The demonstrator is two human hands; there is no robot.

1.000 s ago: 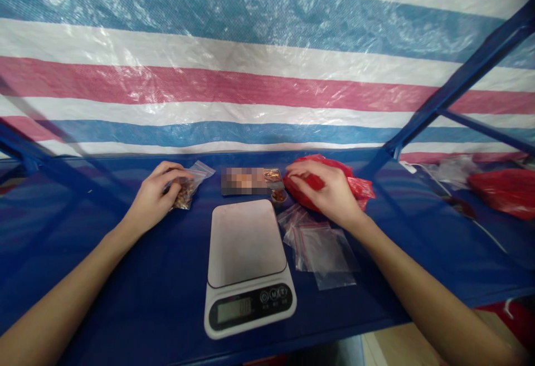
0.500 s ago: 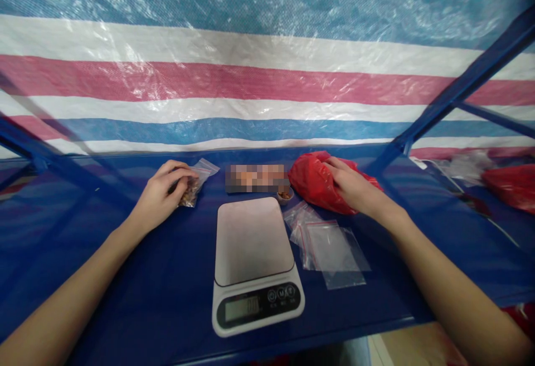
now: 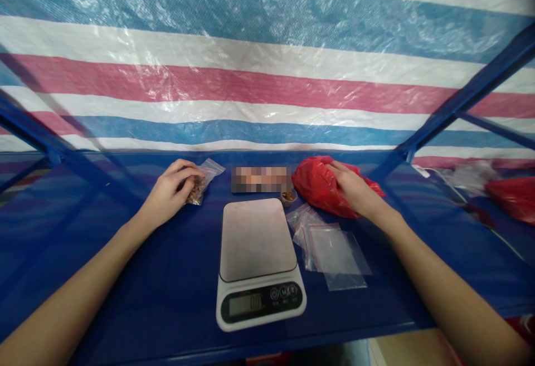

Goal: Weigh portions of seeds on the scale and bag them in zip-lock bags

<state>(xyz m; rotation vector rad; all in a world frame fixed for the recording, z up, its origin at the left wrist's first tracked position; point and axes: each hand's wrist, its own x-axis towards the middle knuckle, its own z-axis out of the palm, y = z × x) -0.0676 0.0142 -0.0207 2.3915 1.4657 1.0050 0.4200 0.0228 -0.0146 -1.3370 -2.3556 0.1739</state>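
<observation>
My left hand [image 3: 175, 190] is curled over a small clear zip bag [image 3: 204, 179] with brown bits inside; its fingers hide part of it. On the right, my right hand [image 3: 349, 185] grips a crumpled red plastic bag [image 3: 315, 185], its fingertips partly lost in the folds. Beside that bag stands a small round cup [image 3: 288, 196] with some brown pieces in it. Between my forearms lies a white digital kitchen scale [image 3: 259, 243]; nothing sits on its plate and the display seems to read zero. Several flat, clear zip bags [image 3: 334, 249] overlap to the right of the scale.
A blurred-out rectangular item [image 3: 261, 180] lies behind the scale. Everything rests on a blue metal shelf [image 3: 175, 299] with slanted blue struts [image 3: 472, 93] at both sides. Striped plastic sheeting [image 3: 251, 82] hangs behind. Another red bag [image 3: 512, 196] lies at the far right.
The view has shifted slightly, so the things on the shelf appear a little further right. Both hands keep their places on the same bags.
</observation>
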